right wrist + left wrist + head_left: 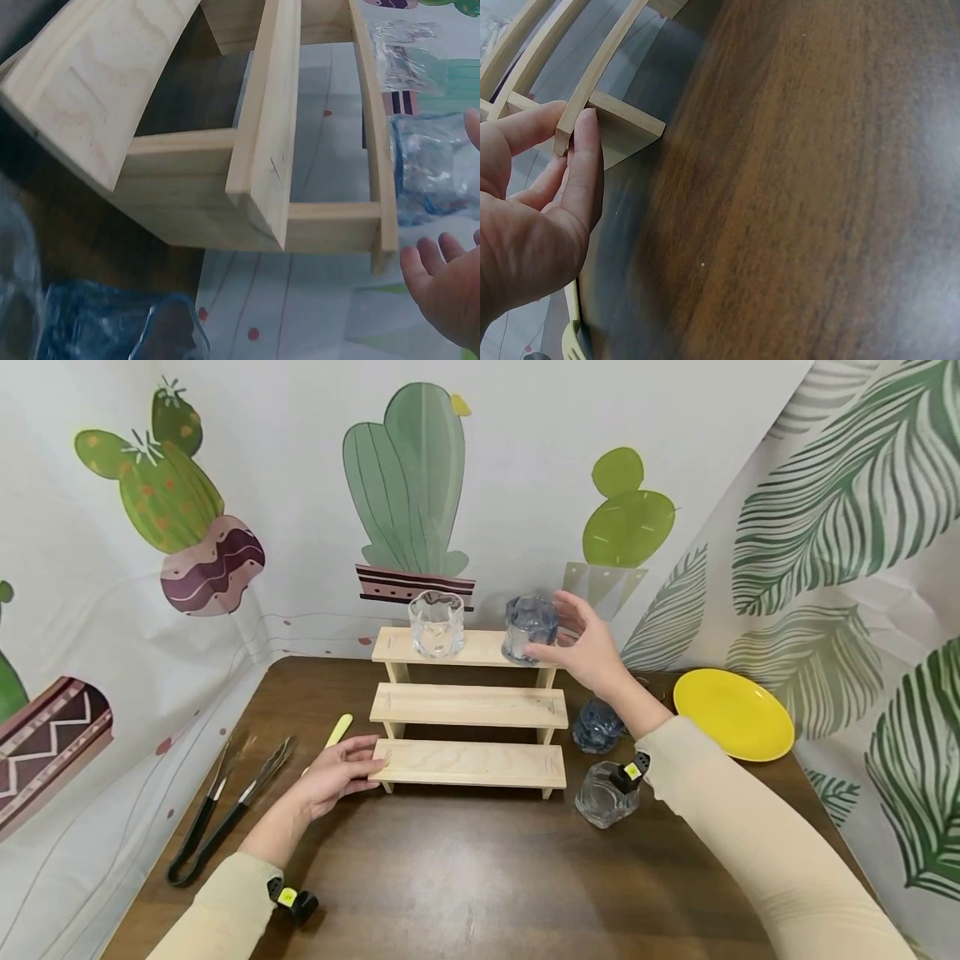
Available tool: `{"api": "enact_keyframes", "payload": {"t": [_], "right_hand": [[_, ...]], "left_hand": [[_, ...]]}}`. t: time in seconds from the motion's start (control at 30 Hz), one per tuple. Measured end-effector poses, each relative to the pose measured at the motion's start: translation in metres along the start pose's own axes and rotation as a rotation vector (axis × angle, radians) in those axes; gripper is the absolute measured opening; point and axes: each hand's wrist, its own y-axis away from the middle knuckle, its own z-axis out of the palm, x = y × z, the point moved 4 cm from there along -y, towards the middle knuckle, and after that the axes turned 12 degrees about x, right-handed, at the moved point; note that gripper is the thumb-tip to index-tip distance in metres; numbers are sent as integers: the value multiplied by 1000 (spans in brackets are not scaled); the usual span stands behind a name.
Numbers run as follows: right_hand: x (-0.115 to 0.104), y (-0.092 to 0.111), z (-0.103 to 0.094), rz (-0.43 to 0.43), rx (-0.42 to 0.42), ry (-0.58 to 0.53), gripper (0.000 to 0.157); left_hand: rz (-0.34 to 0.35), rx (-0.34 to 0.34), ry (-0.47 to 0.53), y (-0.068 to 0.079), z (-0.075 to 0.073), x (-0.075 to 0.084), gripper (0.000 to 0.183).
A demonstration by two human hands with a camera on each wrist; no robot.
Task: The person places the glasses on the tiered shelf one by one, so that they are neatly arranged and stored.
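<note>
Blue glass [529, 625] up top, easy!
My left hand [341, 774] pinches the rack [468, 762], right hand [592, 649] spread; I'd nudge nothing.

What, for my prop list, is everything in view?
Rack: 1, pale wood, mid-table
Clear glasses: 2, colourless, atop and right of rack
Blue glasses: 2, blue, likewise
Plate: 1, yellow, right rear
Tongs: 1, black and silver, left
Utensil: 1, pale yellow, left of rack
Table: 1, dark brown, underneath
Backdrop: count unclear, white, green-printed, behind
Wrist cameras: 2, black, at cuffs
Sleeves: 2, cream, on arms
Left grip: 1, bare, pinching rack's lower left
Right grip: 1, bare, at upper blue glass
</note>
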Motion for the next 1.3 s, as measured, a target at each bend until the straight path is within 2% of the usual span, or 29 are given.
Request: {"api": "enact_keyframes", "payload": {"t": [0.17,0.37,0.63,0.77,0.97,1.3], "right_hand": [[-2,12,-19,-23,9,-11,94],[-3,31,-44,-27,49,49,93],[6,73,-73,-28,34,114,90],[14,94,-84,-25,34,102,88],[27,123,-93,-50,23,88,87],[57,163,-91,-38,-43,128,87]], "left_hand": [[-1,3,-9,2,0,-1,69],[-3,3,-1,1,0,0,70],[-3,-1,1,2,0,0,68],[-4,-2,-1,2,0,1,68],[-3,-6,-9,0,0,1,70],[-7,-10,-10,1,0,1,72]]}}
